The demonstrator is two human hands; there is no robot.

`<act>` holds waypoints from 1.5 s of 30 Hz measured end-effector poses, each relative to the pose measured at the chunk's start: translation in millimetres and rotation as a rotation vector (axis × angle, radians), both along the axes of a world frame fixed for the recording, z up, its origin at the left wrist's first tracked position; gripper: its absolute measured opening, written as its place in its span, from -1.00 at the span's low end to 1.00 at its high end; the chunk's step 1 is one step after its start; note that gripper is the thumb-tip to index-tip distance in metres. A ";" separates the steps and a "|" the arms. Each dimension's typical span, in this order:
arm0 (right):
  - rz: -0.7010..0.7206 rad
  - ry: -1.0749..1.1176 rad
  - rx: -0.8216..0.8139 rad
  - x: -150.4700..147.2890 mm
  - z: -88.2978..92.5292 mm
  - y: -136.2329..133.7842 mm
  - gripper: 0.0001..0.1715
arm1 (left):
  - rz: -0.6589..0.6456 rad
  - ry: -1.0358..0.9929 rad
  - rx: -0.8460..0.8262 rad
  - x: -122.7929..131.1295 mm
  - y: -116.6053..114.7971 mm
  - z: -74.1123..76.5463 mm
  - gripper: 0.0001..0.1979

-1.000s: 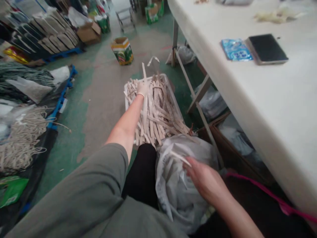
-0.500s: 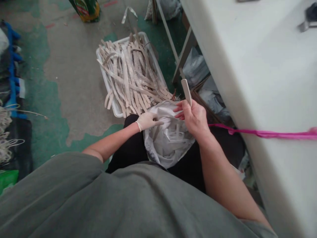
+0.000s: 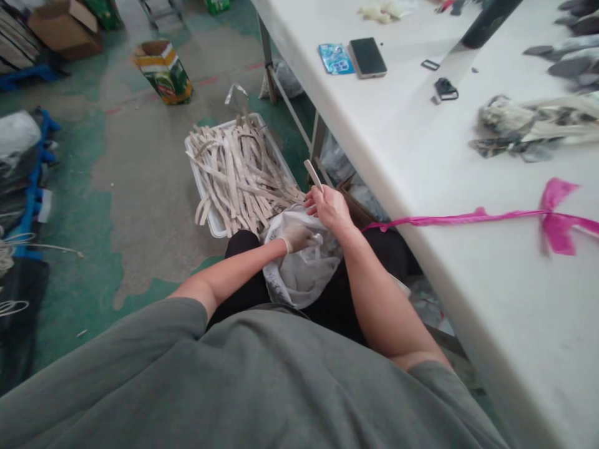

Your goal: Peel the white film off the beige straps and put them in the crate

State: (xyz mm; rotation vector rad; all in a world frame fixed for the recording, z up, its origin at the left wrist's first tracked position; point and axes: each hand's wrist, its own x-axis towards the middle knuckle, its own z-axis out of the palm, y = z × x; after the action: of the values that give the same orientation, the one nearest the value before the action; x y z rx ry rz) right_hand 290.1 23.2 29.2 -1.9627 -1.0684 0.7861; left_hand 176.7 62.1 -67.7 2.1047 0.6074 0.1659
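My right hand (image 3: 330, 209), bare, is closed around the lower end of a short, flat beige strip (image 3: 313, 174) that sticks up past the thumb. My left hand (image 3: 297, 237), in a thin pale glove, reaches into a white plastic bag (image 3: 302, 280) on my lap. Its fingertips are blurred among the bag's whitish contents, so their grip is unclear. Just beyond the bag, a white tray (image 3: 216, 226) is heaped with long beige strips (image 3: 241, 181). Behind my right wrist, a pink ribbon (image 3: 435, 220) runs over the table edge.
On the right, the white table (image 3: 402, 156) carries a phone (image 3: 368, 57), a blue packet (image 3: 336, 58), black buckles (image 3: 446, 89) and patterned fabric (image 3: 528, 121). A box (image 3: 355, 199) stands beneath it. A green-yellow carton (image 3: 165, 72) and a blue pallet (image 3: 35, 162) are on the floor.
The view has tilted up, showing more table and floor. My left hand has gone deeper into the bag. My right hand keeps hold of the flat beige strip.
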 end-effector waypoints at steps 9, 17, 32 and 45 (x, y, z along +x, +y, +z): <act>-0.043 0.324 0.013 -14.2 18.8 -7.2 -0.63 | -0.034 -0.152 -0.135 -98.8 41.5 86.3 -0.60; 0.179 0.776 0.038 -49.0 27.9 -51.3 -0.46 | 0.197 -0.287 -0.134 -107.4 40.2 118.5 -0.65; 0.056 0.477 0.026 -34.5 24.4 -52.6 -0.68 | 0.300 0.040 0.517 -78.9 80.1 121.9 -0.66; -0.128 0.582 0.095 -23.2 29.7 -43.5 -0.71 | 0.290 0.113 0.446 -89.5 68.8 83.4 -0.59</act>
State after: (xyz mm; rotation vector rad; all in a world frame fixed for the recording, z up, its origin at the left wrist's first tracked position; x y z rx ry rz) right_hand 266.9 -20.3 58.9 -1.5568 -0.6120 1.1204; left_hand 87.2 131.0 15.7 2.4539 1.0193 0.3759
